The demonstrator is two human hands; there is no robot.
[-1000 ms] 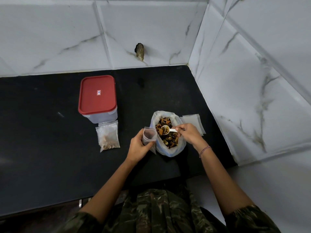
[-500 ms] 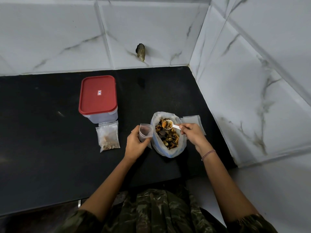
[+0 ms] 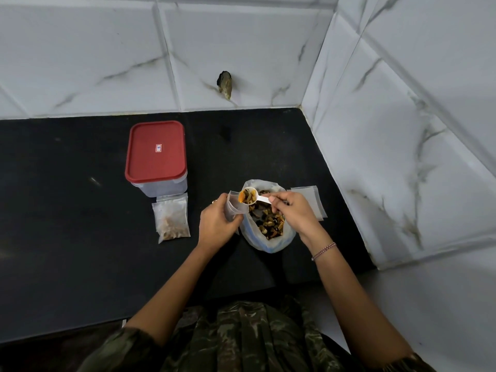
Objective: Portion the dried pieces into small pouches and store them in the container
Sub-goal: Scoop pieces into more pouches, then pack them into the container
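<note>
My left hand (image 3: 216,226) holds a small clear pouch (image 3: 234,208) upright with its mouth open. My right hand (image 3: 294,212) grips a white scoop (image 3: 251,197) heaped with dried pieces, its bowl at the pouch's mouth. Below them an open white bag (image 3: 268,241) of mixed dried pieces stands on the black counter. A filled, sealed pouch (image 3: 171,220) lies flat to the left. Behind that pouch stands the clear container with its red lid (image 3: 156,151) shut.
A stack of empty pouches (image 3: 311,197) lies just right of the bag. The black counter (image 3: 67,224) ends at marble-tiled walls behind and to the right. A dark stub (image 3: 225,81) sticks out of the back wall.
My right hand lifted the loaded scoop out of the bag and carried it left to the pouch's mouth. My left hand raised the pouch slightly.
</note>
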